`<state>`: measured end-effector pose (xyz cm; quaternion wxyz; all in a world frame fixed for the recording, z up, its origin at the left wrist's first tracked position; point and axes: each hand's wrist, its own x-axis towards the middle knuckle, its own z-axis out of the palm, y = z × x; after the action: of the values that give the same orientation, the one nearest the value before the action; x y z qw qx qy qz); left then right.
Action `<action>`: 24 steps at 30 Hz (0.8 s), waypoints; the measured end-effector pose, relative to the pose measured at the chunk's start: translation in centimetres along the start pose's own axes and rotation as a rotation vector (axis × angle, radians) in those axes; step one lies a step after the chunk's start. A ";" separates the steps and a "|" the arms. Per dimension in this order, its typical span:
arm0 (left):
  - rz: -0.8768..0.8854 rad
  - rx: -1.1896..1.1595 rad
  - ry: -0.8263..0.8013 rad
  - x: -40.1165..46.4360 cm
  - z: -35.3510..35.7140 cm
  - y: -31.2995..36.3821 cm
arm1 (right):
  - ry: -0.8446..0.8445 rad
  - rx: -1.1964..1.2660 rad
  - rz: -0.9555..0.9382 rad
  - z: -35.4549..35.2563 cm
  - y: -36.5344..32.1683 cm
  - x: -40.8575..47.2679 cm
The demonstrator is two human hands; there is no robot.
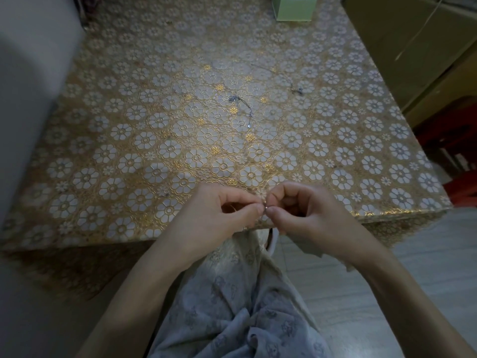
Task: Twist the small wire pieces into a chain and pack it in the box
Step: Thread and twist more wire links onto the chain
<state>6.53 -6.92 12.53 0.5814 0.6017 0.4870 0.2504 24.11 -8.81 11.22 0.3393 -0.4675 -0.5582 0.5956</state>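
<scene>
Silver wire piece (265, 207) pinched between left hand (222, 213) and right hand (302, 210) at table's (129, 151) near edge. Two more chain lengths (241, 104) (296, 90) mid-table; one green box (295, 7) far.

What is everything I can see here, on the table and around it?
table: one, covered in a gold cloth with white flowers, fills the middle of the view
box: one, pale green, far edge of the table, cut off by the frame
chain pieces: two thin silvery strands with small beads, lying mid-table, the second to its right
wire piece: one, tiny, silvery, pinched between both hands at the near table edge
cardboard: brown, right of the table
left hand: fingers curled, pinching the wire
right hand: fingers curled, pinching the wire
</scene>
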 end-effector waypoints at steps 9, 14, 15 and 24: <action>0.083 0.184 -0.007 0.2 0.0 -0.5 | 0.015 -0.185 0.017 -0.2 0.0 -0.1; 0.104 0.244 0.004 0.4 0.2 -0.7 | -0.015 -0.119 0.033 0.1 -0.4 0.2; 0.125 0.270 0.002 0.4 0.2 -0.8 | -0.014 -0.075 0.042 0.2 -0.4 0.2; 0.196 0.242 -0.001 0.6 0.3 -1.0 | -0.032 0.200 0.049 0.8 0.6 0.5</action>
<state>6.74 -6.73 11.35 0.4776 0.7122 0.4523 0.2450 23.24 -8.75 10.45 0.3608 -0.4354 -0.4896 0.6638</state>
